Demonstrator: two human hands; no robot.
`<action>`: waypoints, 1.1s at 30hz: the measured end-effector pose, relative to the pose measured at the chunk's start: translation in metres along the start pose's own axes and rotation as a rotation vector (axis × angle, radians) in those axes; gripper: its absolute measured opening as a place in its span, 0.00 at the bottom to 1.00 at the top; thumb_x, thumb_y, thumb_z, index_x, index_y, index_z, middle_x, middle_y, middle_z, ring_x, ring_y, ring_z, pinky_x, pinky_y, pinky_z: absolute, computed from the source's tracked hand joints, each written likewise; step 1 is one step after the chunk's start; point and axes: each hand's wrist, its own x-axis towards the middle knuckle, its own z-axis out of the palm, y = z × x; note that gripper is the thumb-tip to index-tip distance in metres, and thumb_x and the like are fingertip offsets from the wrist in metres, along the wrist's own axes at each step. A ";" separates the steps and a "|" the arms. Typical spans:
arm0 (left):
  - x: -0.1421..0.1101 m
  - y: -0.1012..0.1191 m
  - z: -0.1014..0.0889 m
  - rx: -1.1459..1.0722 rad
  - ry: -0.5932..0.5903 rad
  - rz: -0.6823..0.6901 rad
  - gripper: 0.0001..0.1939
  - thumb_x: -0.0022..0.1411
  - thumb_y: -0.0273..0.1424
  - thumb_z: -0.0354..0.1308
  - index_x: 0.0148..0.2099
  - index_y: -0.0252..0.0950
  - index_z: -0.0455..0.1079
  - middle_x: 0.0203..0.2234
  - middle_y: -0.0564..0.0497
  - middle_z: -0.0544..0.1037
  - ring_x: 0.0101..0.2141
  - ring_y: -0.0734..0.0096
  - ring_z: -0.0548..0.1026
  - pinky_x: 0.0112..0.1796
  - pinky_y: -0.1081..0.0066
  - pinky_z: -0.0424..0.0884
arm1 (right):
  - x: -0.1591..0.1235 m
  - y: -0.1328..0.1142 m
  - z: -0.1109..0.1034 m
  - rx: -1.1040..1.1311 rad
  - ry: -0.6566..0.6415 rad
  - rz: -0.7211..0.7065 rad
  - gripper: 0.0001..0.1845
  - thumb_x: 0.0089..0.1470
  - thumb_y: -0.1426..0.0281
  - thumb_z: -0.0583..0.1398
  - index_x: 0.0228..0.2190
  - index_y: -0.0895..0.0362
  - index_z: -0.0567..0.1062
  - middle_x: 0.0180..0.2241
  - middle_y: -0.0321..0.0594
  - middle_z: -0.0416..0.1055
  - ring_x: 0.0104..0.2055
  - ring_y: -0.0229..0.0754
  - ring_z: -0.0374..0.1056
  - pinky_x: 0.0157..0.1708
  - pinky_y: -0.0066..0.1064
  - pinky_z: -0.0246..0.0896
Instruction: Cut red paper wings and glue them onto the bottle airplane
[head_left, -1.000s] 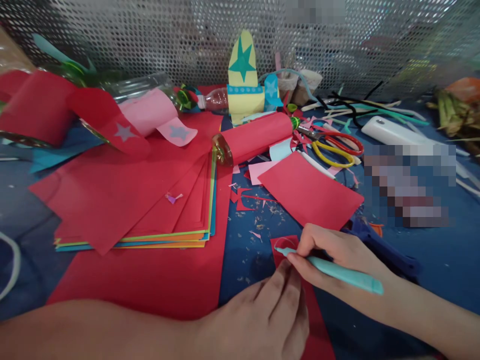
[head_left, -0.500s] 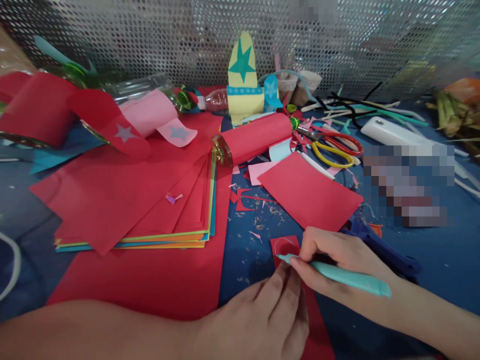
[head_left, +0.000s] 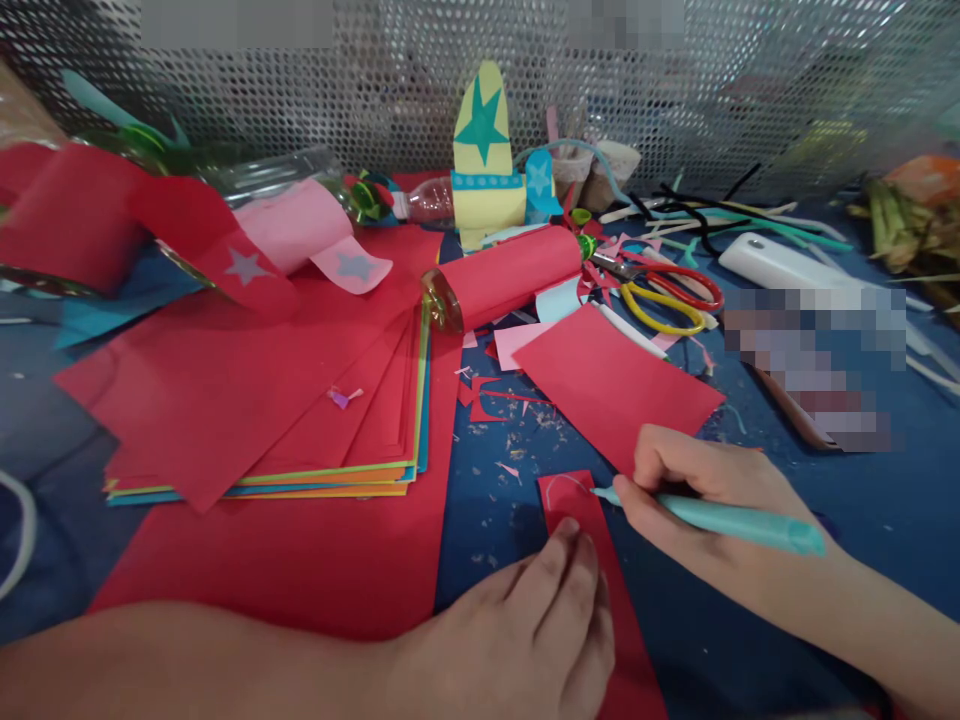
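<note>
A narrow red paper strip [head_left: 615, 570] lies on the blue table, with a pale curved line near its top end. My left hand [head_left: 532, 620] rests on that strip, fingers stretched out and flat, pressing it down. A turquoise pen [head_left: 742, 522] is pinched in my right hand [head_left: 697, 500], its tip at the strip's upper right edge. Just beyond that hand is a larger red paper sheet [head_left: 615, 375].
Left is a stack of coloured paper [head_left: 300, 400]. Behind lie a red-wrapped bottle [head_left: 514, 275], scissors [head_left: 667, 290] and a yellow paper rocket [head_left: 489, 205]. A white glue gun [head_left: 787, 265] and a blurred phone-like object [head_left: 810, 375] are to the right.
My right hand has moved right and slightly away with the pen, from the strip's left side to its right edge. The curved line is longer. My left hand stays in place.
</note>
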 end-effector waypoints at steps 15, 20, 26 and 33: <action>0.000 0.000 0.000 0.005 -0.013 0.008 0.13 0.65 0.27 0.47 0.47 0.30 0.69 0.44 0.43 0.78 0.48 0.61 0.74 0.51 0.66 0.63 | 0.001 -0.001 0.000 0.024 -0.061 0.020 0.17 0.53 0.76 0.55 0.21 0.53 0.52 0.16 0.24 0.51 0.16 0.30 0.47 0.15 0.23 0.45; 0.001 0.000 -0.001 0.003 -0.003 0.000 0.12 0.65 0.26 0.47 0.46 0.30 0.69 0.43 0.44 0.78 0.47 0.61 0.74 0.51 0.65 0.62 | 0.001 -0.002 -0.001 0.041 -0.075 0.025 0.16 0.53 0.76 0.55 0.21 0.53 0.51 0.16 0.24 0.50 0.16 0.30 0.46 0.16 0.22 0.46; 0.000 -0.001 0.001 -0.014 -0.020 0.027 0.14 0.65 0.28 0.47 0.48 0.29 0.68 0.46 0.40 0.77 0.48 0.59 0.73 0.48 0.65 0.66 | 0.002 -0.001 -0.004 0.027 0.059 0.087 0.15 0.52 0.73 0.54 0.20 0.53 0.53 0.15 0.25 0.49 0.15 0.30 0.46 0.14 0.23 0.44; -0.001 0.000 0.002 -0.004 -0.008 0.011 0.13 0.65 0.27 0.47 0.47 0.29 0.69 0.44 0.42 0.77 0.48 0.59 0.74 0.48 0.65 0.65 | 0.002 0.000 -0.003 0.039 -0.005 0.043 0.14 0.52 0.74 0.55 0.21 0.53 0.55 0.15 0.24 0.50 0.15 0.30 0.46 0.14 0.22 0.44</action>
